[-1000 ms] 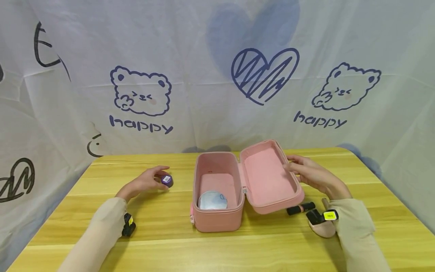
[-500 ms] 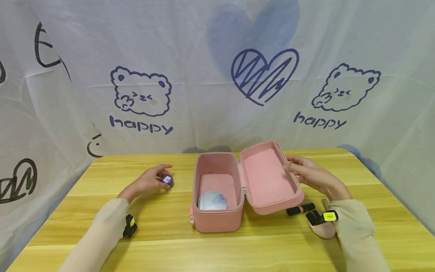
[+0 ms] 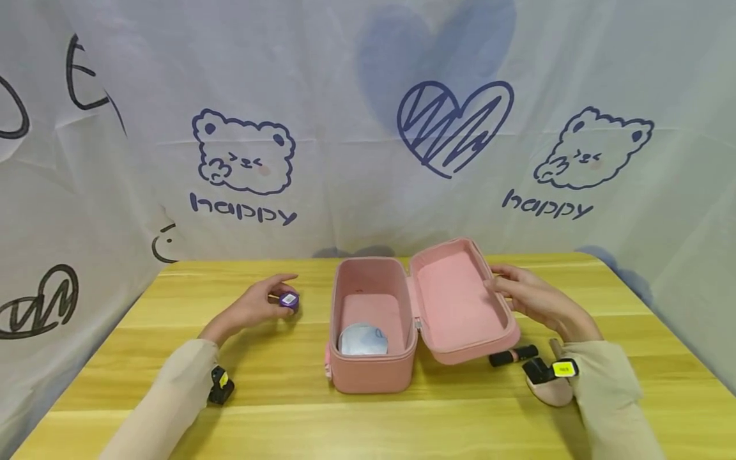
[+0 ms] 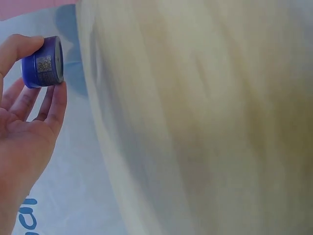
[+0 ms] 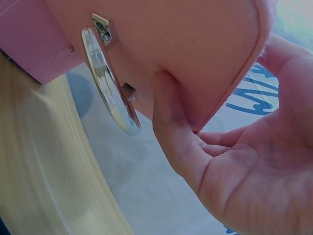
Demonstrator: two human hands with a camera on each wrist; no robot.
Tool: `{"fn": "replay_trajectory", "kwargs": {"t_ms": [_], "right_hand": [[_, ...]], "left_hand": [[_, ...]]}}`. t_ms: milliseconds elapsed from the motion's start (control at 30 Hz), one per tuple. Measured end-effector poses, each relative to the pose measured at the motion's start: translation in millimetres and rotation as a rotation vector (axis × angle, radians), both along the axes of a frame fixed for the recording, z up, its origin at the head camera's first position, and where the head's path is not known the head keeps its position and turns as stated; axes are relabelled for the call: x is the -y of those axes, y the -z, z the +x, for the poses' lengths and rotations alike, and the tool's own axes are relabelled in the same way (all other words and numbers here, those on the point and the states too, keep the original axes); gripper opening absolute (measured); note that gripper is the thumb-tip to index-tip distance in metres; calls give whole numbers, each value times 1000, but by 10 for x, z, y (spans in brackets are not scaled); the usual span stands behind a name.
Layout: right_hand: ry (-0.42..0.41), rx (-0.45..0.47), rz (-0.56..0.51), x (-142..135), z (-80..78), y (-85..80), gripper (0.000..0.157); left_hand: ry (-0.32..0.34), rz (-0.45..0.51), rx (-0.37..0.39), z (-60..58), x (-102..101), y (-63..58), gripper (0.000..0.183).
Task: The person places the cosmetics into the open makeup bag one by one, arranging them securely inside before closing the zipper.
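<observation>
My left hand (image 3: 253, 305) pinches a small round blue-purple jar (image 3: 289, 300) between thumb and fingertips, left of the pink case. In the left wrist view the jar (image 4: 44, 63) is held side-on, its printed code showing. At the centre of the table stands the pink case (image 3: 374, 375), with its lid (image 3: 460, 297) swung out to the right. My right hand (image 3: 537, 297) grips the lid's right edge, thumb on the outer face in the right wrist view. A shiny metal handle (image 5: 108, 83) is fixed to that face. Inside the case lies a pale silvery round disc (image 3: 363, 340).
A black lipstick-like tube (image 3: 513, 356) lies under the lid's right corner. Beside it a beige rounded item (image 3: 551, 391) is partly hidden by the right wrist camera. Behind the wooden table (image 3: 276, 415) hangs a white printed cloth (image 3: 345, 166).
My left fingers have closed on the jar and it has come up slightly. The right hand keeps the same hold on the lid. The head view has shifted a little.
</observation>
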State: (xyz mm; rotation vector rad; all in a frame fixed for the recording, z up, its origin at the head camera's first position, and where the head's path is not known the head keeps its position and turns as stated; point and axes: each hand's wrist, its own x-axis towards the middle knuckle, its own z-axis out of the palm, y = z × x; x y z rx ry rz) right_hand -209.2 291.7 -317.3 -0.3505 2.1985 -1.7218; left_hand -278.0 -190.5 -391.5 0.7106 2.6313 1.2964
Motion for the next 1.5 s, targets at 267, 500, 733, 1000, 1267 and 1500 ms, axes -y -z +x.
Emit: {"fn": "replay_trajectory", "kwargs": {"t_ms": [267, 500, 733, 1000, 1267, 1500], "right_hand": [[-5, -2, -6, 17, -2, -18, 70], [11, -2, -5, -11, -7, -7, 68], [15, -4, -2, -31, -10, -12, 68], [10, -6, 3, -20, -1, -8, 68], [0, -4, 2, 1, -5, -3, 68], [3, -3, 12, -1, -7, -4, 68]], "left_hand": [[-17, 36, -75, 122, 73, -49, 67], [-52, 61, -57, 223, 63, -242, 72], [14, 118, -46, 253, -29, -365, 93], [56, 176, -72, 329, -154, -398, 91], [99, 177, -100, 438, -243, -390, 79], [114, 181, -102, 525, -308, -448, 74]]}}
